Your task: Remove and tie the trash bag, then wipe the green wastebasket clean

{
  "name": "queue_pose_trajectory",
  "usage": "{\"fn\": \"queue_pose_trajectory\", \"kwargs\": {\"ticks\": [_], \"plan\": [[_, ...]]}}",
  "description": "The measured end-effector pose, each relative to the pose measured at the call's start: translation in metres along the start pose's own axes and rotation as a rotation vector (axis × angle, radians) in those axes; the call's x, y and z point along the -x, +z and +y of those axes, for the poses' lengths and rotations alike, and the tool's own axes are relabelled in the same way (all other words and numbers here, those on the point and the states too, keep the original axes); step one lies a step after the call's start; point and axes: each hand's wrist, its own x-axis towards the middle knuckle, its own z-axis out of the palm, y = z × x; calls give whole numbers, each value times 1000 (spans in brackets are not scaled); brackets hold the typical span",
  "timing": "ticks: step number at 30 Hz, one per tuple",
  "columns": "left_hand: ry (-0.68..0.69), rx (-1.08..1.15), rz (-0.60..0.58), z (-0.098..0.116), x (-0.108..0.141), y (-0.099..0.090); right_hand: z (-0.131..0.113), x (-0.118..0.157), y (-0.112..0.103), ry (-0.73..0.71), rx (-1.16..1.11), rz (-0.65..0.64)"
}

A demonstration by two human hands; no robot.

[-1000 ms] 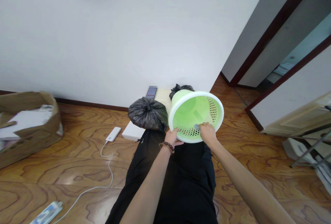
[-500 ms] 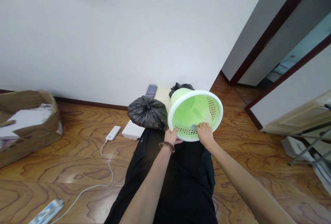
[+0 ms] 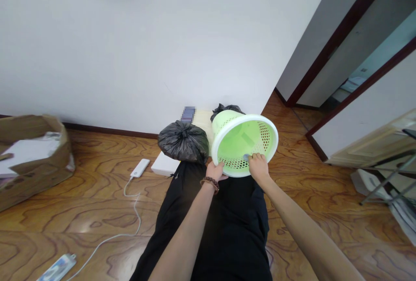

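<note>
A light green plastic basket (image 3: 242, 136) with a white rim and perforated sides is tilted so its mouth faces me. My left hand (image 3: 216, 170), with a beaded bracelet on the wrist, grips the rim at the lower left. At the lower right of the mouth, my right hand (image 3: 258, 166) is closed on a small greyish piece (image 3: 246, 157), perhaps a cloth or wipe, against the inner wall. Left of the basket sits a knotted black garbage bag (image 3: 184, 141); another black bag (image 3: 224, 109) is partly hidden behind the basket.
A cardboard box (image 3: 35, 172) holding papers stands at the left by the wall. A white power bank (image 3: 140, 167) with a cable and a white flat box (image 3: 165, 164) lie on the wooden floor. A power strip (image 3: 58, 268) is at lower left; a metal-legged stand (image 3: 386, 181) is at right.
My right hand has shifted slightly inside the basket's mouth with the greyish piece. The left hand keeps its hold on the rim. The view has turned slightly.
</note>
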Motion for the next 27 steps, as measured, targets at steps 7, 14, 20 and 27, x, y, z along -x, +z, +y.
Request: {"fn": "queue_pose_trajectory", "kwargs": {"ticks": [7,14,20,27], "plan": [[-75,241,-39,-9,8,18,-39,-12,-1,14,-317,-118],[-94,275,-28,-6,10,10,-22,-7,-12,-156,-77,-57],[-61,243,-28,-14,6,14,-14,-5,-3,25,-135,-103],[-60,148,-22,-15,6,13,-61,4,2,-117,-383,-136]]}}
